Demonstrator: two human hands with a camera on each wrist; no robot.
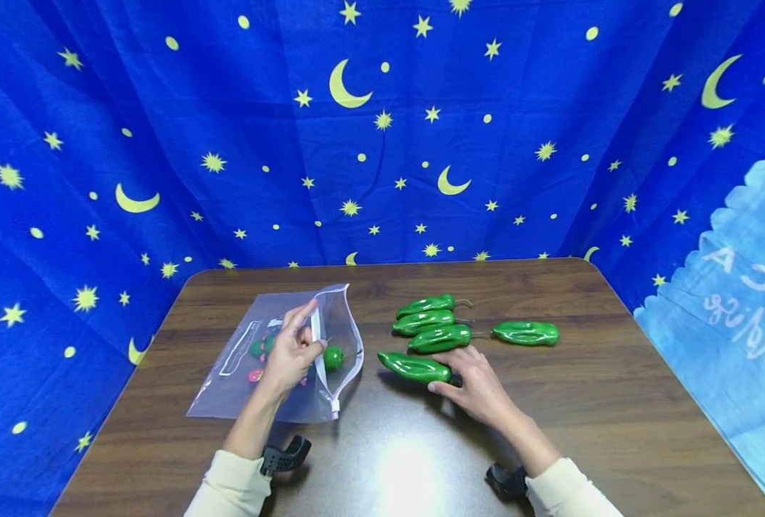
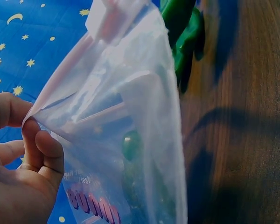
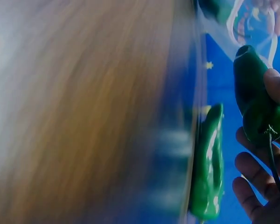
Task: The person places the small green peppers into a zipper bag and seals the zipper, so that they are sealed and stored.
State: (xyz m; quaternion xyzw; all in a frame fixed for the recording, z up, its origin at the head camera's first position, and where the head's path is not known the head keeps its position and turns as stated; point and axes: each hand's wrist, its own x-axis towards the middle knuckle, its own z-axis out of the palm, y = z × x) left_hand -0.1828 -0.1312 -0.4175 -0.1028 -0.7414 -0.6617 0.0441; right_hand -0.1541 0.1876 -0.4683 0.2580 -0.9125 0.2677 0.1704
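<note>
My left hand point(image 1: 287, 359) pinches the upper edge of a clear zip bag point(image 1: 230, 391) and holds its mouth apart, facing right. In the left wrist view, thumb and fingers grip the plastic point(image 2: 51, 105). A green pepper point(image 1: 334, 358) lies inside the bag, partly hidden by the film. My right hand point(image 1: 479, 384) grips another glossy green pepper point(image 1: 411, 367) by its stem end, with the tip toward the bag's opening. The right wrist view shows thumb and fingers around this pepper point(image 3: 252, 88), its thin stem hanging over the palm.
Three green peppers lie in a row just beyond the held one, the nearest point(image 1: 439, 338) close to my right hand. Another pepper point(image 1: 526, 332) lies farther right. A white slider point(image 1: 335, 406) sits at the bag's near corner. Blue star-patterned cloth point(image 1: 408, 158) hangs behind the wooden table point(image 1: 615, 431).
</note>
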